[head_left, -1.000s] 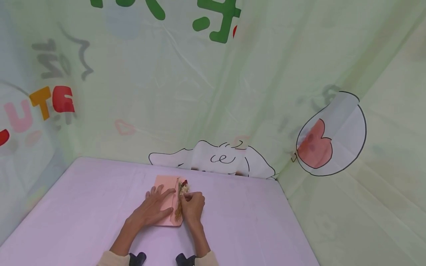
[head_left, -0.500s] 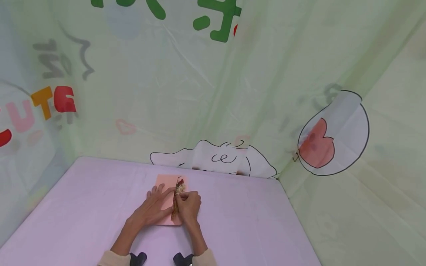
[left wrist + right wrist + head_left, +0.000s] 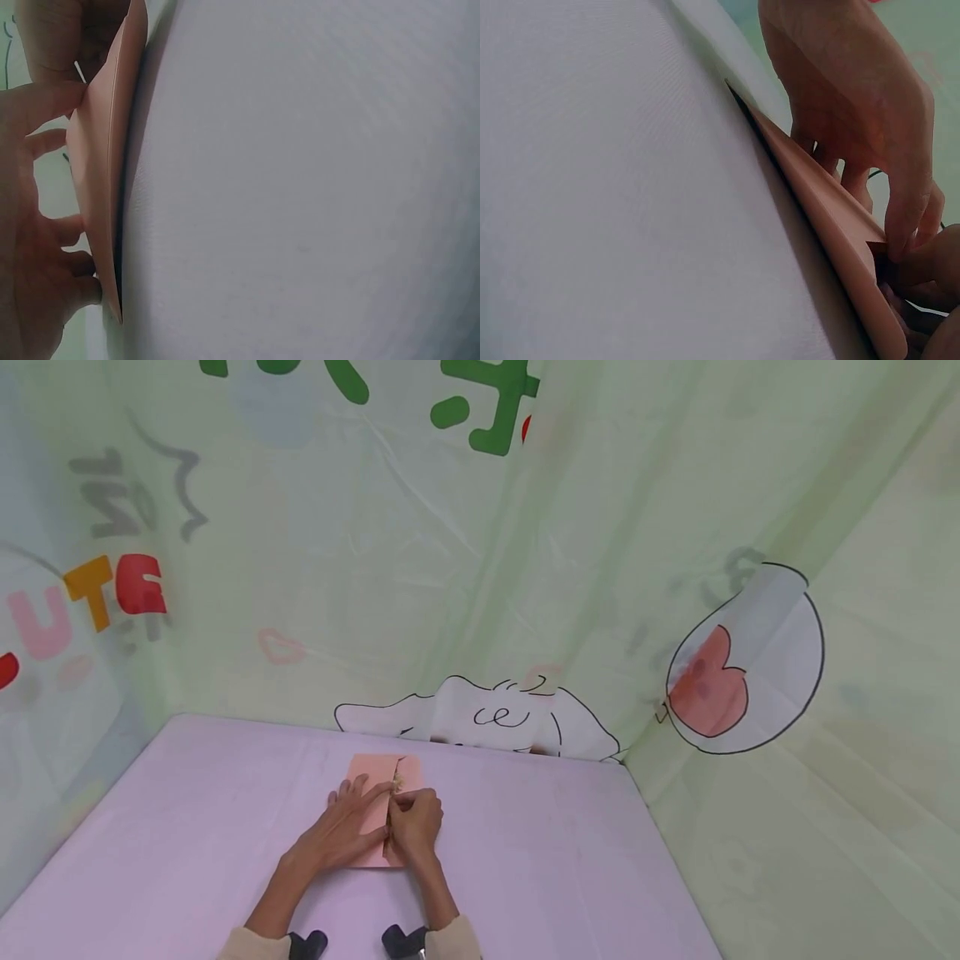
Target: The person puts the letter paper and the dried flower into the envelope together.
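A pink envelope (image 3: 373,767) lies on the table, its slit running lengthwise near the right side. My left hand (image 3: 345,827) rests on it with fingers spread, thumb and index finger at the slit. At that same slit, my right hand (image 3: 418,825) pinches a small dried flower bunch (image 3: 398,783). Only a few pale blossoms show above the right fingers; the rest is hidden by the hand and the envelope flap. In the right wrist view, a gap in the envelope's edge (image 3: 832,217) shows beside the right fingers (image 3: 922,262).
The lilac-covered table (image 3: 540,852) spreads out around the envelope. Behind it hangs a pale green printed curtain (image 3: 420,577), and another curtain side (image 3: 810,827) closes off the right.
My right hand has moved left with the flower bunch, from the envelope's right edge to the slit. The red bloom and stems have gone out of sight. My left hand stays put.
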The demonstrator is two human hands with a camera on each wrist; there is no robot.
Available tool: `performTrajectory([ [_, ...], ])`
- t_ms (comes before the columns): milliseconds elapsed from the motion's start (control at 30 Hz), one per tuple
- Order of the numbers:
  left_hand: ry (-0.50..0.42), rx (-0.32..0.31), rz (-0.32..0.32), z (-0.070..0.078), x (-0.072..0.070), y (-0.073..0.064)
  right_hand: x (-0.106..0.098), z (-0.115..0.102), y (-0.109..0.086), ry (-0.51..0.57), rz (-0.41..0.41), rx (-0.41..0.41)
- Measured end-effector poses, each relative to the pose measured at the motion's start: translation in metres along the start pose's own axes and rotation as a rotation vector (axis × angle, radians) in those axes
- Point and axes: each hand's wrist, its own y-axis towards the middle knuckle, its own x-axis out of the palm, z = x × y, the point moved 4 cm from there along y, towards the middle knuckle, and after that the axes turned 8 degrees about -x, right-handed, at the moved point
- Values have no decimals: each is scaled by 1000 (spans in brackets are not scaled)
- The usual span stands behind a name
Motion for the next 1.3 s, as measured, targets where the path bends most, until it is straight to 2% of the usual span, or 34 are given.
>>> performTrajectory([
  [167,15,15,12,0,2,0,4,10,-1,41,-13,36],
  [333,21,22,1,0,3,0,9,23,2,92,-63,80],
  [467,23,35,5,2,4,2,4,22,5,144,-146,51],
  [600,31,48,21,2,3,3,-6,17,6,242,-234,80],
  [700,20,59,29,2,2,2,-17,16,7,208,-230,99],
  [867,5,70,31,-2,-2,0,-44,17,15,48,-137,22],
  [933,7,73,34,-2,-5,0,-54,17,20,25,-108,-15],
  [1067,-6,69,34,-1,-10,1,-71,21,29,18,-75,-33],
  [1200,-14,52,26,-2,-12,2,-85,24,36,-23,-66,-51],
  [1300,31,53,90,-6,-19,2,-94,26,37,-80,-110,-103],
])
